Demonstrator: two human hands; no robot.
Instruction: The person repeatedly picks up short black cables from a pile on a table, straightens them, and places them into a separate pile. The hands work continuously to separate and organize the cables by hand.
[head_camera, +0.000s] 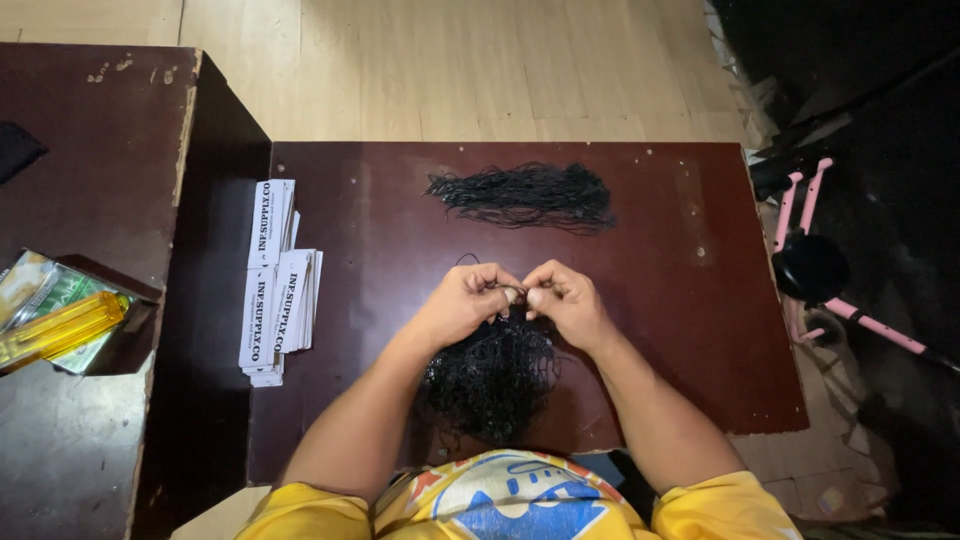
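Observation:
My left hand (467, 298) and my right hand (565, 296) meet at the middle of a dark brown table (690, 330). Both pinch thin black cord between thumb and fingers, fingertips nearly touching. Beneath them, toward my body, lies a tangled heap of black cords (492, 375). A second, flatter bundle of black cords (525, 195) rests farther away on the table, apart from my hands.
Stacks of white printed paper tags (275, 280) lie at the table's left edge. A lower dark cabinet on the left holds a yellow transparent bottle (60, 330) over green packets. A pink-framed scooter (820, 265) stands on the floor at right. Light wooden flooring lies beyond.

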